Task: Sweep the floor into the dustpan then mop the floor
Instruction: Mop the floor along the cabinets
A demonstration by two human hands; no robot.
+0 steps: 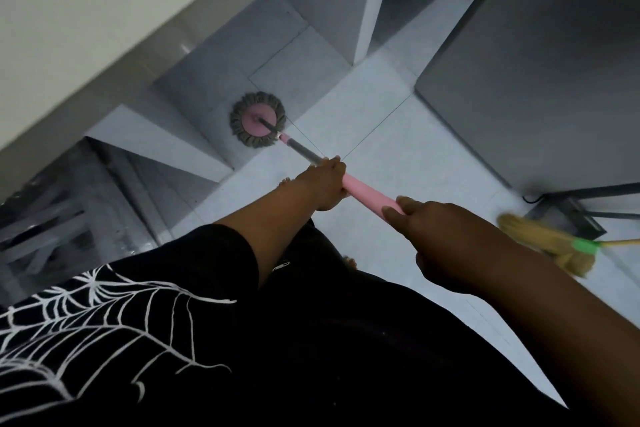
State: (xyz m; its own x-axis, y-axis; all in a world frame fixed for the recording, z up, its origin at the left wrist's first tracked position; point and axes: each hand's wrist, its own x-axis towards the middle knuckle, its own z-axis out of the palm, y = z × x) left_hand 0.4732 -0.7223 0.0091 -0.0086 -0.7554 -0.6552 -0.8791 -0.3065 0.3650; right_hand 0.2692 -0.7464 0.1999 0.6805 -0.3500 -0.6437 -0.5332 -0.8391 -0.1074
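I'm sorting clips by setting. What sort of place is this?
Probably a room in a home, perhaps a kitchen or utility area: a pale tiled floor, a large grey cabinet or appliance standing on it, and a straw broom lying on the floor while a mop is in use.

Open floor (381, 135) running ahead between wall (86, 10), left, and grey cabinet (536, 62), right; pillar (370, 10) narrowing far end; broom (550, 243) lying on floor at right, beside black frame (571, 206), blocking that side.
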